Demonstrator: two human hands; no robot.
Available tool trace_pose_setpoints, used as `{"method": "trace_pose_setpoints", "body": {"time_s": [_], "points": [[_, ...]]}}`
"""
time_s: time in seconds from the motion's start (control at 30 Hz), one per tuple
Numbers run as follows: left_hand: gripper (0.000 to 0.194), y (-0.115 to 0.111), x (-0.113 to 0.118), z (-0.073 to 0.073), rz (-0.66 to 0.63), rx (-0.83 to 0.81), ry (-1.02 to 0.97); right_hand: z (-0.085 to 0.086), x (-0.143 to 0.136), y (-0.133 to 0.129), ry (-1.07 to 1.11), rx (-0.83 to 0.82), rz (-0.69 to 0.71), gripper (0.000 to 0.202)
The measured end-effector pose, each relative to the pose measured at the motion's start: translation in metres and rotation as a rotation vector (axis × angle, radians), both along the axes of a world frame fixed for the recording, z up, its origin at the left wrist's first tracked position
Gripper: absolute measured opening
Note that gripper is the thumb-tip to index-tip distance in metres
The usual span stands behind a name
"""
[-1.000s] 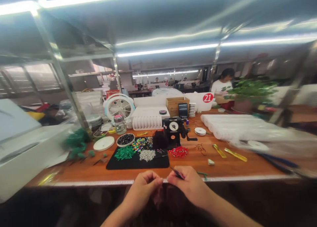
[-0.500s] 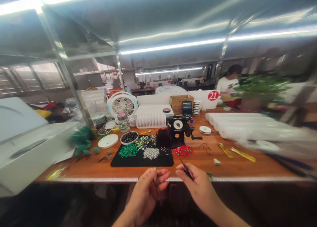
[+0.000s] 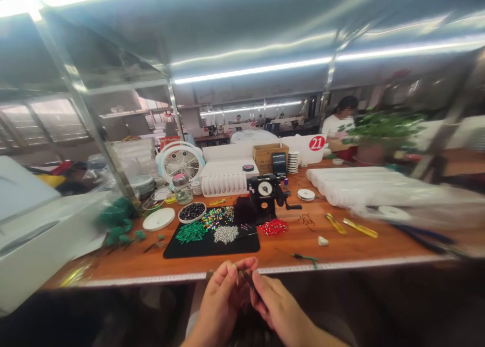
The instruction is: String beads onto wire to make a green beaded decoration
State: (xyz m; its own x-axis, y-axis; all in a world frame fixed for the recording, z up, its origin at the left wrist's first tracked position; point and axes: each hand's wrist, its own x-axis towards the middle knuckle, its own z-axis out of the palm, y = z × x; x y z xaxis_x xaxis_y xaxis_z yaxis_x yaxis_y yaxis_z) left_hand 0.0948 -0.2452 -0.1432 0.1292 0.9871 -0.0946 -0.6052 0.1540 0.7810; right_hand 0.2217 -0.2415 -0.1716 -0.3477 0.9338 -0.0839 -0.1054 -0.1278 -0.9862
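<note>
My left hand (image 3: 222, 291) is in front of the table edge, thumb and fingertips pinched together on something too small to make out. My right hand (image 3: 278, 304) grips a small dark pointed hand tool (image 3: 250, 281); its exact kind is not clear. The tool's tip points up and left, right at the left fingertips, and the two hands nearly meet. Just beyond them lies a black mat (image 3: 204, 250) with green tube-like pieces (image 3: 191, 232), multicoloured beads (image 3: 212, 217) and silver pieces (image 3: 226, 234). Red pieces (image 3: 273, 227) are heaped right of the mat.
A black hand-cranked device (image 3: 265, 200) stands behind the mat. A dish of black pieces (image 3: 192, 211), a white lid (image 3: 159, 219) and a fan (image 3: 181, 165) are at left. Yellow-handled tools (image 3: 359, 228), white rolls (image 3: 352, 183) and a green-and-dark piece (image 3: 305, 257) lie at right.
My right hand has moved left with the dark tool, bringing its tip to my left fingertips. The green-and-dark piece by the table edge has come into fuller view. The camera view has shifted slightly.
</note>
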Motion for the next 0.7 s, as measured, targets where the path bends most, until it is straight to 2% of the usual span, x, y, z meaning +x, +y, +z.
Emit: {"method": "trace_pose_setpoints", "body": {"time_s": [0.13, 0.23, 0.3, 0.37, 0.4, 0.47, 0.53, 0.6, 0.7], "points": [[0.026, 0.002, 0.0, -0.001, 0.004, -0.02, 0.043, -0.006, -0.001, -0.002, -0.013, 0.09, -0.027, 0.059], [0.028, 0.007, -0.004, -0.003, 0.021, -0.025, 0.06, -0.002, 0.014, 0.0, -0.116, 0.239, 0.017, 0.058], [0.032, 0.013, -0.008, -0.004, 0.047, -0.028, 0.071, 0.005, 0.037, 0.013, -0.339, 0.408, -0.125, 0.056], [0.036, 0.019, -0.012, -0.004, 0.072, -0.046, 0.093, 0.01, 0.071, 0.034, -0.734, 0.552, -0.42, 0.049], [0.037, 0.021, -0.013, -0.003, 0.08, -0.059, 0.106, 0.011, 0.09, 0.047, -1.01, 0.552, -0.569, 0.045], [0.04, 0.023, -0.015, -0.003, 0.079, -0.088, 0.128, 0.009, 0.128, 0.073, -1.173, 0.476, -0.69, 0.034], [0.043, 0.024, -0.015, -0.003, 0.069, -0.114, 0.141, 0.005, 0.158, 0.093, -1.271, 0.433, -0.726, 0.026], [0.046, 0.025, -0.016, -0.005, 0.062, -0.131, 0.146, 0.001, 0.175, 0.106, -1.328, 0.43, -0.721, 0.019], [0.049, 0.026, -0.016, -0.005, 0.065, -0.136, 0.148, 0.003, 0.176, 0.106, -1.369, 0.444, -0.74, 0.023]]}}
